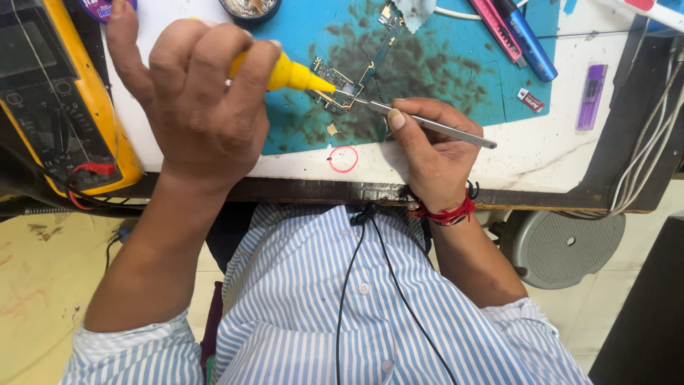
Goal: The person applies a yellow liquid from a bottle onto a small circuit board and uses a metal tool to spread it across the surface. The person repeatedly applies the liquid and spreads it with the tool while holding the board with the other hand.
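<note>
Nozzle of yellow plastic squeeze bottle (288, 73), gripped by left hand (192, 100), touches small green circuit board (342, 89); right hand (427, 153) pinches steel tweezers (427, 122) there (application apparently underway, unfinished).

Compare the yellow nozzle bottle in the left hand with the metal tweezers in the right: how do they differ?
The yellow nozzle bottle is bright plastic, tapering to a cone; the metal tweezers are thin, flat and silvery. The left hand wraps over the bottle and hides most of it, while the right hand pinches the tweezers, leaving both ends showing. Both tips meet at the small circuit board on the blue mat.
</note>
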